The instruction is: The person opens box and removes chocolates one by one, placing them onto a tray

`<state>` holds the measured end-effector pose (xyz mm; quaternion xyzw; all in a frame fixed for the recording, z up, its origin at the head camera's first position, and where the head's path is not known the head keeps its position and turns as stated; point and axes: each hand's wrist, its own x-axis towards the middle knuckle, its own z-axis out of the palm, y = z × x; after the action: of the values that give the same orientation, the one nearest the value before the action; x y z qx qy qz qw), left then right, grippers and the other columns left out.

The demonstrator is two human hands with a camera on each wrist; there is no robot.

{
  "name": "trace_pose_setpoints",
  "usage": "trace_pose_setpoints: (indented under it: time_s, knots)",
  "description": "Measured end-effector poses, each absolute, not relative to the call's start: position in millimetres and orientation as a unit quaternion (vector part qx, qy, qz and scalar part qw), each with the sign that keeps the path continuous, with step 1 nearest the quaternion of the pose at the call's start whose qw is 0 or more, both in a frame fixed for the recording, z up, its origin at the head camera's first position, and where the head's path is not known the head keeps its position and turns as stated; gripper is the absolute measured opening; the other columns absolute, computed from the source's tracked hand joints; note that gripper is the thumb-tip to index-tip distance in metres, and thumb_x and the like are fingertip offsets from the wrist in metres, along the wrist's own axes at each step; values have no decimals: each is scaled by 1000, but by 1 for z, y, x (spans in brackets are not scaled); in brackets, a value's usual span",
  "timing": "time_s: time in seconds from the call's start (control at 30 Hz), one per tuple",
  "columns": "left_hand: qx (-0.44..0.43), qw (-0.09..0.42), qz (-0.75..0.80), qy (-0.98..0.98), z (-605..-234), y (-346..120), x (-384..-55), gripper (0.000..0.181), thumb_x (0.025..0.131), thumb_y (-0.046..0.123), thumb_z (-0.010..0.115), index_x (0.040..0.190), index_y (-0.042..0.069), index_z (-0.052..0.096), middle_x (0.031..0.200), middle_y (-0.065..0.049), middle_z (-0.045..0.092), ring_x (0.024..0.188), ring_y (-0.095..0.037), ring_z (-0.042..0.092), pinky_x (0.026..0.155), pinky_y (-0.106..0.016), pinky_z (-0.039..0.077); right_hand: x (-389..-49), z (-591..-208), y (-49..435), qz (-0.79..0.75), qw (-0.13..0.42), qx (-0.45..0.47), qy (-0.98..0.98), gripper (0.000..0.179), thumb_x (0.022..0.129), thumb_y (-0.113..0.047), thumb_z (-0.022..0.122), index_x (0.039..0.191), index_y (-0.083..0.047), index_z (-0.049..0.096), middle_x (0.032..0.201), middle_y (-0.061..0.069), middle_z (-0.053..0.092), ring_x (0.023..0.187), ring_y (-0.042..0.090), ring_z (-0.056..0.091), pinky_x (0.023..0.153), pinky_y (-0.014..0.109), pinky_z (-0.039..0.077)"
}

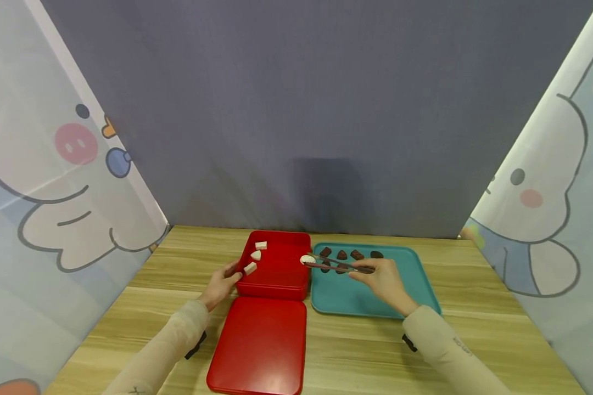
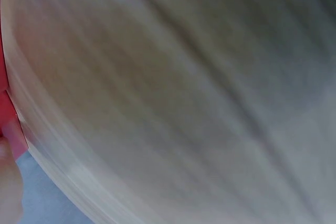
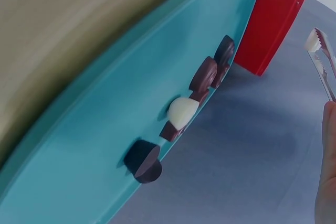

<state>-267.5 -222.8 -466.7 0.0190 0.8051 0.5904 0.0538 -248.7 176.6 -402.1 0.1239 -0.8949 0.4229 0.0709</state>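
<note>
My right hand (image 1: 382, 280) holds a pair of slim metal tongs (image 3: 321, 69) with toothed tips. Between those tips is a white chocolate piece (image 1: 307, 259), above the right rim of a red box (image 1: 286, 269). My left hand (image 1: 221, 282) grips the box at its left wall; the left wrist view catches just a bit of that hand against red. Inside the box, three white pieces (image 1: 250, 268) lie along the left side. Beneath the tongs, several dark chocolates (image 1: 357, 255) sit on a teal tray (image 1: 361, 296). Another white piece (image 3: 182, 111) lies among them in the right wrist view.
A flat red lid (image 1: 262, 345) lies on the wooden table (image 1: 356, 356) in front of the box. The tray stands close to the box's right side. Behind the table hangs a grey cloth (image 1: 316, 120), with printed cartoon panels at both sides.
</note>
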Motion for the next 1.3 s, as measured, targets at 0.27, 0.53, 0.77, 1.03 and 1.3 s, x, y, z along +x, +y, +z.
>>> trace_pose_setpoints:
  time_s: [0.27,0.53,0.77,1.03,1.3]
  knots:
    - [15,50,592,805,-468,-223,-269,51,96,9,45,143,-1,28,144,-25,31,130,-37,35,105,-49,32,-244,-400,187,411,89,122,-899,25,75,-26,75,95,-12,74,81,6,71,36,5,27,38,22,27]
    - [17,52,594,803,-469,-225,-267,50,97,9,43,143,-1,27,144,-25,31,130,-37,35,105,-48,33,-239,-404,199,404,96,127,-901,24,75,-22,75,95,-9,73,79,9,71,40,6,36,39,22,30]
    - [18,48,590,806,-471,-226,-267,50,97,9,43,143,-1,27,144,-25,31,130,-36,35,105,-48,33,-237,-410,206,382,96,115,-912,23,74,-21,75,94,-9,74,76,5,70,38,5,29,38,22,29]
    - [18,45,582,812,-468,-224,-267,50,97,11,44,143,-1,28,144,-25,31,131,-36,33,106,-48,31,-237,-419,210,382,79,92,-916,23,74,-21,76,95,-11,74,59,8,62,38,4,20,37,19,24]
    - [7,48,583,811,-466,-222,-267,50,97,12,44,143,0,27,144,-24,31,131,-36,34,106,-48,31,-235,-427,211,381,61,85,-919,25,74,-20,75,97,-9,73,55,8,59,38,5,18,36,17,22]
